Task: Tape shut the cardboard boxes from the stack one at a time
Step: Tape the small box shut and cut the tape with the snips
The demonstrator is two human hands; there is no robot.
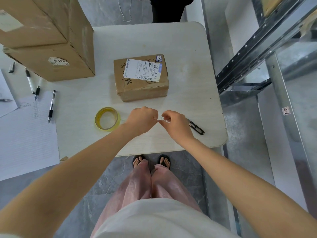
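Note:
A small cardboard box [143, 83] with a white shipping label lies on the white table [188, 66], just beyond my hands. A yellow-cored roll of clear tape [107, 119] lies flat to the left of my left hand [143, 118]. My left hand and my right hand [173, 121] meet fingertip to fingertip above the table's front part. Both pinch a thin clear strip of tape [159, 119] that is hard to make out. Small black snips [197, 128] lie right behind my right hand. Large cardboard boxes [48, 40] are stacked at the back left.
Several pens [51, 107] and paper sheets [25, 134] lie on the left. A metal shelf frame [257, 66] stands close along the table's right side. A person in black [165, 9] stands beyond the far edge. My feet are under the front edge.

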